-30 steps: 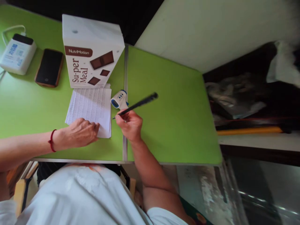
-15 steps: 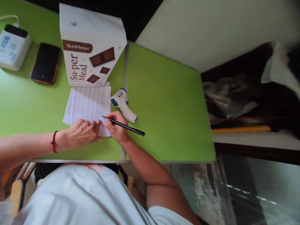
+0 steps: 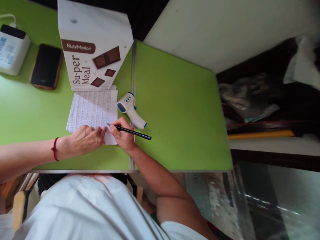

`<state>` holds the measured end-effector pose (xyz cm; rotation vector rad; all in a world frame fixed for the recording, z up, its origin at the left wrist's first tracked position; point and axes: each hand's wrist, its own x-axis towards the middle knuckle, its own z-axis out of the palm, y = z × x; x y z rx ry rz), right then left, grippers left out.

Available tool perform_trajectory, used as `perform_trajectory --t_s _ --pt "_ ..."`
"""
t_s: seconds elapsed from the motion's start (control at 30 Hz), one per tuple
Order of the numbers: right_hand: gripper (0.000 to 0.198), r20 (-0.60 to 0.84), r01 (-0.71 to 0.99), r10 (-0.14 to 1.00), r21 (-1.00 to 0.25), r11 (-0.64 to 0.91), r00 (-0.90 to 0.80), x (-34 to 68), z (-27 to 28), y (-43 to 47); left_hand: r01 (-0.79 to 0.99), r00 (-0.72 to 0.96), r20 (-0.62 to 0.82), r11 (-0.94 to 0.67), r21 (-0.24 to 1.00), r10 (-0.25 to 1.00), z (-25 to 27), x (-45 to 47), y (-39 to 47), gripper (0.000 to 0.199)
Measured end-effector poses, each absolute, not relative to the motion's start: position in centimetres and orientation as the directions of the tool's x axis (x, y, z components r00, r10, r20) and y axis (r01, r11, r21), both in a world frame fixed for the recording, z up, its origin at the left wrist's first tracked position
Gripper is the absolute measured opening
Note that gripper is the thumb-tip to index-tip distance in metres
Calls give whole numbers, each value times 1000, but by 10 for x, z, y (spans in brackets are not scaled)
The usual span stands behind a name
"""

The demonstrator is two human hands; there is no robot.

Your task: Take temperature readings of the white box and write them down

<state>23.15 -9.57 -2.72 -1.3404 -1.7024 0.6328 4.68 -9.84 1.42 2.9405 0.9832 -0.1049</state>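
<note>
My right hand (image 3: 123, 135) is closed around a black pen (image 3: 136, 133), its tip at the right part of a stack of paper sheets (image 3: 87, 108). Rows of small handwriting cover most of the top sheet. On the lower edge of the sheets rests my left hand (image 3: 86, 140), palm down with fingers bent, hiding part of the paper. A red cord bracelet (image 3: 54, 149) circles that wrist. Just above my right hand lies a white and blue infrared thermometer (image 3: 131, 110), apart from it.
Behind the paper stands a white NutriMotion box (image 3: 95, 36). To its left are a phone (image 3: 46, 66) and a white charger (image 3: 13, 50) with a cable. The green table (image 3: 175, 116) has a seam near the thermometer. Plastic bags (image 3: 250, 96) fill a dark shelf at the right.
The pen has tilted slightly and its tip is a little further left. My left thumb has drawn in. The whole view has shifted slightly.
</note>
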Motion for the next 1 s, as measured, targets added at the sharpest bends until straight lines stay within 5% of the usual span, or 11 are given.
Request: perform_trajectory --t_s 1.0 --pt "16 352 526 936 -791 313 -29 231 -28 -95 599 797 -113 -800 30 593 21 49 -96 30"
